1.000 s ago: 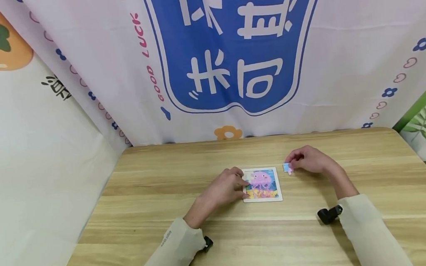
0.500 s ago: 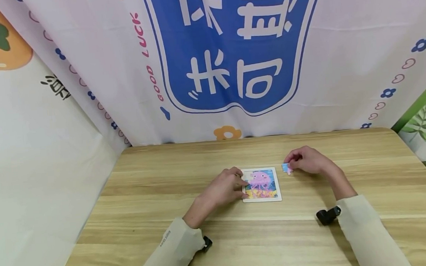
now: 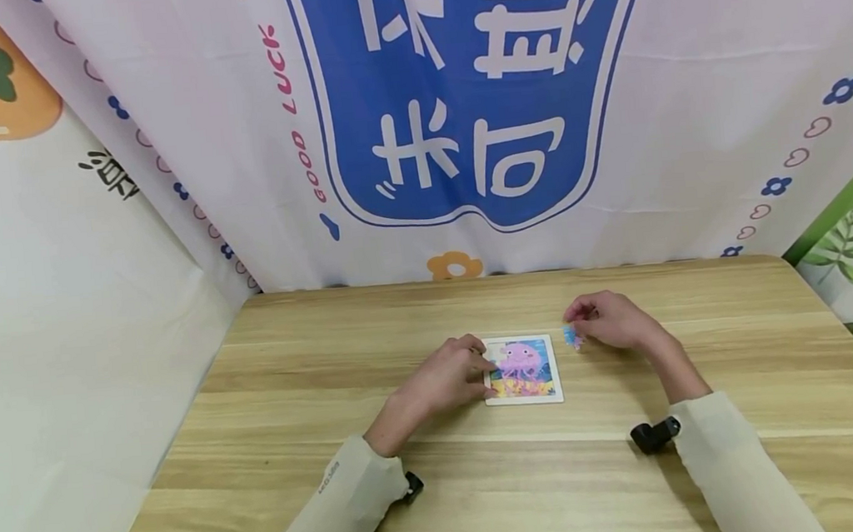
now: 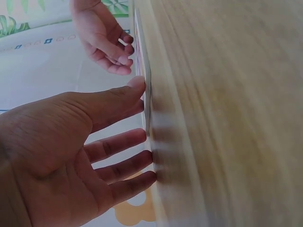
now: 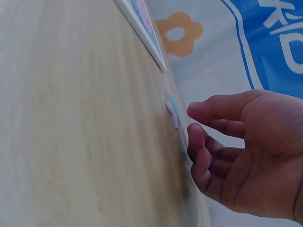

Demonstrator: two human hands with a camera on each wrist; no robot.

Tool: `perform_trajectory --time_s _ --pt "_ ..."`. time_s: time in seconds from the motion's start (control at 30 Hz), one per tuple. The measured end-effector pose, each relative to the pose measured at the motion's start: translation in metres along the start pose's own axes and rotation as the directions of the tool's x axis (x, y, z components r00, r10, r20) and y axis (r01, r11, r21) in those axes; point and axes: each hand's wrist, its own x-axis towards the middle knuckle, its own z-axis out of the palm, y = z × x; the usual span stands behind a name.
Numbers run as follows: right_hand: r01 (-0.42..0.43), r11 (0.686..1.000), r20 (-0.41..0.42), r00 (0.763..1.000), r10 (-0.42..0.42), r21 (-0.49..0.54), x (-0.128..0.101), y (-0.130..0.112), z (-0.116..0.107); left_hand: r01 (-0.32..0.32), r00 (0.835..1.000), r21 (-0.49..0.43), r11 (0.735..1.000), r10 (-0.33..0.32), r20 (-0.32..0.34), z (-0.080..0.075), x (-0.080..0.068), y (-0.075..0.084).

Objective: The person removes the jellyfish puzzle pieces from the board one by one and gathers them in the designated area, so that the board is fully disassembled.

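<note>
A white-framed jigsaw puzzle [image 3: 522, 370] with a pink jellyfish lies flat on the table. My left hand [image 3: 443, 379] rests at its left side, thumb and fingertips touching the frame, fingers extended in the left wrist view. A pale patch shows at the picture's upper left, partly beside those fingers. To the right of the board, a small blue and pink puzzle piece [image 3: 572, 337] sits at the fingertips of my right hand [image 3: 611, 318]. In the right wrist view the piece [image 5: 173, 111] is low by the tabletop, a small gap from the loosely bent fingers.
The wood-grain table [image 3: 371, 329] runs back to a printed curtain [image 3: 270, 186] with blue and white lettering. Another pale cloth [image 3: 63, 328] hangs at the left. A small black device [image 3: 655, 435] sits at the right cuff.
The small piece has turned and now looks tilted and slightly blurred. My right hand has shifted slightly left. The left hand stays at the board.
</note>
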Motion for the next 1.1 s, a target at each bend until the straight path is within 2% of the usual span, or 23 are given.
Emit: perform_trajectory --time_s 0.2,0.43,0.7,0.83,1.1 --pt "0.061 0.997 0.030 0.998 -0.063 0.046 0.003 -0.014 0.009 -0.032 0.998 0.074 0.997 0.028 0.061 -0.006 0.001 0.003" --pt "0.128 0.992 0.061 0.990 -0.128 0.009 0.009 -0.032 0.022 -0.035 0.997 0.040 0.999 0.032 0.066 -0.009 0.011 0.010" --pt "0.130 0.991 0.101 0.986 -0.132 0.026 0.015 -0.041 0.035 -0.048 0.995 0.052 0.998 0.043 0.091 -0.011 0.021 0.016" --pt "0.133 0.991 0.092 0.987 -0.135 0.020 0.015 -0.045 0.038 -0.048 0.993 0.055 0.997 0.041 0.115 -0.010 0.022 0.017" --pt "0.124 0.992 0.099 0.988 -0.121 -0.018 0.015 -0.046 0.046 -0.022 0.994 0.037 0.999 0.018 0.111 -0.001 0.017 0.015"
